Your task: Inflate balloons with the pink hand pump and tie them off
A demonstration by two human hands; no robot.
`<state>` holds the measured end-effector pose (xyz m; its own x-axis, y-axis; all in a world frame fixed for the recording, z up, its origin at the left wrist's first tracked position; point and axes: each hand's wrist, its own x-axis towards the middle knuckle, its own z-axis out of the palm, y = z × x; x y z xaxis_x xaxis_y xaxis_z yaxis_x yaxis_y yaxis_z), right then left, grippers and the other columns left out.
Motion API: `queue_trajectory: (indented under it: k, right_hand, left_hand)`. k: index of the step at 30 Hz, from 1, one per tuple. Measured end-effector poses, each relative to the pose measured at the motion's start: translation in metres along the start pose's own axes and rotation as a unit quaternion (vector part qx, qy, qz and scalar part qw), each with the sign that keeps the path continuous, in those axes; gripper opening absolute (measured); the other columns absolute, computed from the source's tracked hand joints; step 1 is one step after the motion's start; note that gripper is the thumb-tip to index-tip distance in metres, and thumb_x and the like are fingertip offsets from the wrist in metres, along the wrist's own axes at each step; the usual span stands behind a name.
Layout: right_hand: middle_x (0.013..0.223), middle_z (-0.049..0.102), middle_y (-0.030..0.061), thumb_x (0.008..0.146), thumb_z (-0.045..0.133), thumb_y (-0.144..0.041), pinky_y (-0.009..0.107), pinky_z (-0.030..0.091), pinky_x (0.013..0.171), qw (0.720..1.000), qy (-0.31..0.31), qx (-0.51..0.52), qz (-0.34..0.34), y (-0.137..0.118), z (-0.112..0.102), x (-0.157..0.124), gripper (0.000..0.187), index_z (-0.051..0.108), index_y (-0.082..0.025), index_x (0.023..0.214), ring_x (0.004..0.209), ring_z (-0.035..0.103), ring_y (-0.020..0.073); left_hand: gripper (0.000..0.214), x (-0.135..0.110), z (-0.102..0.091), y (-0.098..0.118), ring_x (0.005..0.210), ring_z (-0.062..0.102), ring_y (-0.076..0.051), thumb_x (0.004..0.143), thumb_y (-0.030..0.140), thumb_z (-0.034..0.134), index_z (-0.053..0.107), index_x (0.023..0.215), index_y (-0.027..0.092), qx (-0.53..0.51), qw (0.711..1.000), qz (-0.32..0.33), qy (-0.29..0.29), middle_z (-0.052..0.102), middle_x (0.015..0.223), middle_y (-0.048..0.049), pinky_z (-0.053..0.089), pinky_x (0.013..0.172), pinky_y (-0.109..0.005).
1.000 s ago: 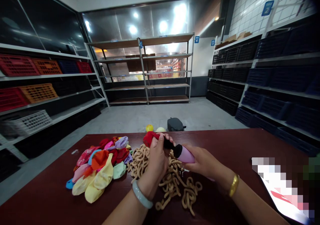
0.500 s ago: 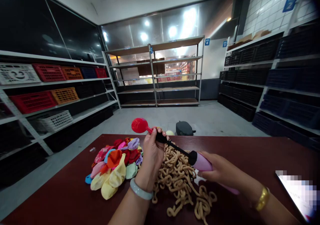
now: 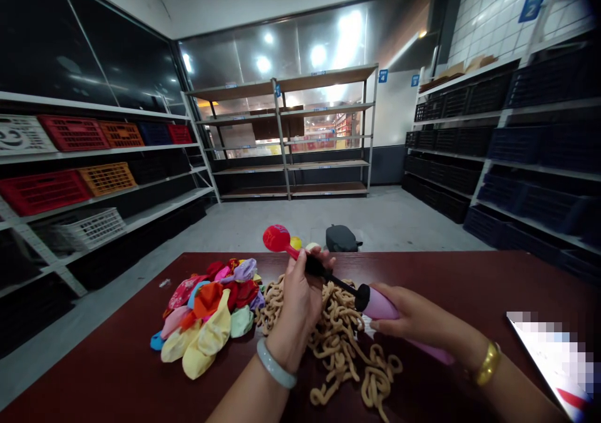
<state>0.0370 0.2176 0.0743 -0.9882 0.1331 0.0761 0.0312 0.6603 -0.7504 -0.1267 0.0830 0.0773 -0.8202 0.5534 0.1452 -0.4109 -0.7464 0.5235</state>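
A balloon pump with a pink barrel (image 3: 379,304) and a thin black rod (image 3: 342,284) slants between my two hands. My right hand (image 3: 410,313) is wrapped round the barrel. My left hand (image 3: 303,288) is closed round the pump's black end (image 3: 314,265), its thumb against the neck of a red balloon (image 3: 277,238). That balloon is slightly filled, with printing on its skin, and points up and left. Below my hands lies a tangled heap of long tan balloons (image 3: 335,335). Left of them is a pile of flat, multicoloured balloons (image 3: 211,304).
The dark red table (image 3: 117,341) carries a bright, partly pixelated phone-like device (image 3: 547,360) at right. A dark grey bag-like object (image 3: 342,238) is on the floor beyond. Shelves with crates (image 3: 75,132) line both sides, and a metal rack (image 3: 286,188) stands at the back.
My left hand has moved right, towards the pump barrel, carrying the red balloon along. Less of the black rod shows now. My right hand stays nearly still, and the view has shifted slightly.
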Motion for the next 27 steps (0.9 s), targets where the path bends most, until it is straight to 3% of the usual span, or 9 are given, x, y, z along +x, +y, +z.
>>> queue_trajectory:
  k: [5, 12, 19, 23, 27]
  right_hand:
    - [0.108, 0.067, 0.0058, 0.079, 0.068, -0.035, 0.032, 0.050, 0.080, 0.998, -0.021, 0.059, -0.008, -0.016, 0.000, -0.001, 0.047, 0.059, -0.020, 0.122, 0.092, 0.062, 0.0220]
    - [0.099, 0.067, 0.0072, 0.078, 0.068, -0.044, 0.027, 0.051, 0.059, 0.989, -0.065, 0.128, 0.016, 0.006, 0.000, -0.001, 0.054, 0.058, -0.018, 0.124, 0.075, 0.063, 0.0189]
    - [0.097, 0.068, 0.0074, 0.073, 0.071, -0.041, 0.035, 0.052, 0.080, 0.986, -0.075, 0.147, 0.032, 0.021, -0.006, -0.005, 0.047, 0.065, -0.017, 0.113, 0.092, 0.063, 0.0251]
    - [0.100, 0.068, 0.0074, 0.075, 0.070, -0.041, 0.030, 0.053, 0.071, 0.983, -0.104, 0.143, 0.049, 0.024, -0.009, -0.006, 0.050, 0.062, -0.017, 0.117, 0.088, 0.063, 0.0225]
    - [0.107, 0.067, 0.0073, 0.076, 0.070, -0.043, 0.031, 0.052, 0.077, 0.982, -0.115, 0.149, 0.023, 0.023, -0.009, -0.007, 0.049, 0.062, -0.017, 0.117, 0.093, 0.063, 0.0232]
  left_hand:
    - [0.021, 0.007, -0.004, 0.015, 0.065, 0.054, -0.013, 0.078, 0.023, 0.070, 0.050, 0.081, 0.018, 0.002, 0.998, 0.054, -0.011, 0.052, 0.074, 0.0004, 0.042, 0.054, -0.025]
    - [0.019, 0.019, -0.011, 0.034, 0.069, 0.054, -0.014, 0.078, 0.019, 0.069, 0.050, 0.081, 0.017, 0.012, 0.996, 0.082, -0.023, 0.051, 0.080, -0.0009, 0.043, 0.057, -0.027]
    - [0.015, 0.021, -0.013, 0.040, 0.072, 0.055, -0.014, 0.079, 0.017, 0.068, 0.054, 0.085, 0.018, 0.001, 0.996, 0.078, -0.040, 0.053, 0.082, -0.0012, 0.044, 0.060, -0.028]
    - [0.016, 0.018, -0.010, 0.035, 0.072, 0.055, -0.014, 0.078, 0.019, 0.069, 0.054, 0.083, 0.017, 0.004, 0.996, 0.078, -0.033, 0.053, 0.080, -0.0012, 0.044, 0.060, -0.027]
    - [0.018, 0.012, -0.004, 0.027, 0.070, 0.054, -0.013, 0.079, 0.022, 0.069, 0.054, 0.084, 0.017, 0.014, 0.997, 0.070, -0.029, 0.054, 0.081, -0.0018, 0.044, 0.059, -0.025]
